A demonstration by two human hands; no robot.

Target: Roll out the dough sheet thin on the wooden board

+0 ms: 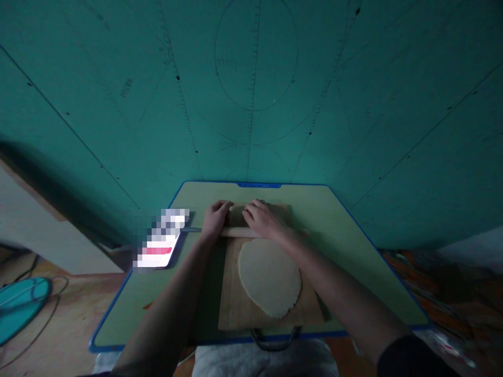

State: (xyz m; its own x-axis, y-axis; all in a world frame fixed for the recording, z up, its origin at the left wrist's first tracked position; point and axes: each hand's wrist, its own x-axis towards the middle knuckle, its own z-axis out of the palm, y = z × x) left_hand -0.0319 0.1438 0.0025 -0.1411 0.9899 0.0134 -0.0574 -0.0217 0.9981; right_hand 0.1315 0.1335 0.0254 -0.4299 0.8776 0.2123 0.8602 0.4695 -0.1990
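Observation:
A wooden rolling pin (237, 232) lies crosswise on a wooden board (231, 293), just beyond the far edge of a flat sheet of dough (270, 277). The dough is pale and roughly oval, with a ragged near edge. Over the left part of the pin is my left hand (216, 217), fingers curled and pressed together. My right hand (262, 218) lies across the pin to the right, its fingers bent over the far side. Both palms hide parts of the pin, and its right end shows past my right wrist.
The board stands on a small table with a blue rim (387, 264). A phone with a lit, blurred screen (161, 243) leans at the left. A black handle (275, 345) shows at the near edge. Behind rises a green marked wall (251, 120).

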